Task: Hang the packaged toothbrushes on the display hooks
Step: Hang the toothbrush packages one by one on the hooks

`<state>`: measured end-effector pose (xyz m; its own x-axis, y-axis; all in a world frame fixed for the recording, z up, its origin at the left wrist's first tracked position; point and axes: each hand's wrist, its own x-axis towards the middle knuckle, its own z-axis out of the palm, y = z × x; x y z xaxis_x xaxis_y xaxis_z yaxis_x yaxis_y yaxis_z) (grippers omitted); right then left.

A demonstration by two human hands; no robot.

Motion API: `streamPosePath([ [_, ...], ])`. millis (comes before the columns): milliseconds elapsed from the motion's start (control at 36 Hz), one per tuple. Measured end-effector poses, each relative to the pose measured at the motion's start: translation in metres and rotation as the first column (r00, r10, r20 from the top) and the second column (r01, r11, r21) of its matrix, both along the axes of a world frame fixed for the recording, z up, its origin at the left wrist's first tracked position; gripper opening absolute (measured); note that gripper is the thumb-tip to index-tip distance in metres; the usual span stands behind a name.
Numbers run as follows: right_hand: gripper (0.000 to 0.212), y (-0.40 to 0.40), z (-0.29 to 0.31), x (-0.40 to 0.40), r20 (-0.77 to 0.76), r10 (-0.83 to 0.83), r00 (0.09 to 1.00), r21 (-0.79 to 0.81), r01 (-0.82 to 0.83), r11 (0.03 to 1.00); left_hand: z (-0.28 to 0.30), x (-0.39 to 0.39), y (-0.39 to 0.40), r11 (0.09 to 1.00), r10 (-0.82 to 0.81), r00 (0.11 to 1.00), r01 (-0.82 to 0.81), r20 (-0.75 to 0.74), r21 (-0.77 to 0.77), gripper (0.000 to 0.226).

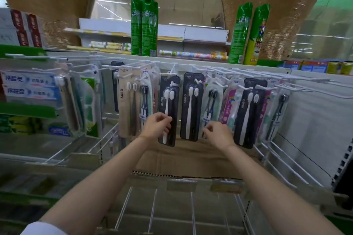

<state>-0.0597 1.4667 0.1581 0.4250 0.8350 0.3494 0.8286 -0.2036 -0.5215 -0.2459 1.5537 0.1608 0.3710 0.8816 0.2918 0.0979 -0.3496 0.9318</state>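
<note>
Several packaged toothbrushes hang in a row on white display hooks. My left hand pinches the left edge of a black AUBO toothbrush pack, which hangs from a hook a little left of centre. A second black AUBO pack hangs just to its right, untouched. My right hand has its fingers curled round the bottom end of a clear pack with dark-bristled brushes, which hangs between that second black pack and a pink pack. A third black AUBO pack hangs right of my right hand.
Boxed toothpaste fills the shelf at left. Tall green spray cans stand on top of the display. Long bare hooks jut out at right. Below the hooks lie a cardboard sheet and a wire shelf.
</note>
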Motion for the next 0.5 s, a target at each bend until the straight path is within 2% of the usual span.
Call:
streamPosePath([
  [83,0.025,0.008,0.007,-0.008,-0.092,0.044,0.995,0.131,-0.032,0.991,0.003,0.001,0.002,0.959,0.234,0.964,-0.250,0.124,0.135,0.013],
  [139,0.037,0.014,0.013,-0.011,-0.130,0.022,0.991,0.204,0.005,0.979,0.008,0.002,0.002,0.926,0.318,0.936,-0.341,0.150,0.165,0.010],
  [222,0.052,0.022,0.021,-0.016,-0.259,0.048,0.965,0.240,0.016,0.971,0.012,0.002,0.004,0.929,0.324,0.937,-0.341,0.128,0.143,0.025],
  [306,0.050,0.030,0.024,-0.018,-0.410,0.104,0.906,0.238,-0.003,0.971,0.014,0.001,0.003,0.951,0.290,0.954,-0.296,0.081,0.089,0.043],
  [444,0.049,0.041,0.023,-0.023,-0.385,0.061,0.921,0.182,0.011,0.983,0.010,-0.001,0.003,0.969,0.242,0.970,-0.243,0.024,0.034,0.053],
  [500,0.045,0.044,0.024,-0.026,-0.420,0.080,0.904,0.190,0.002,0.982,0.010,-0.002,0.004,0.972,0.234,0.972,-0.235,0.012,0.021,0.055],
])
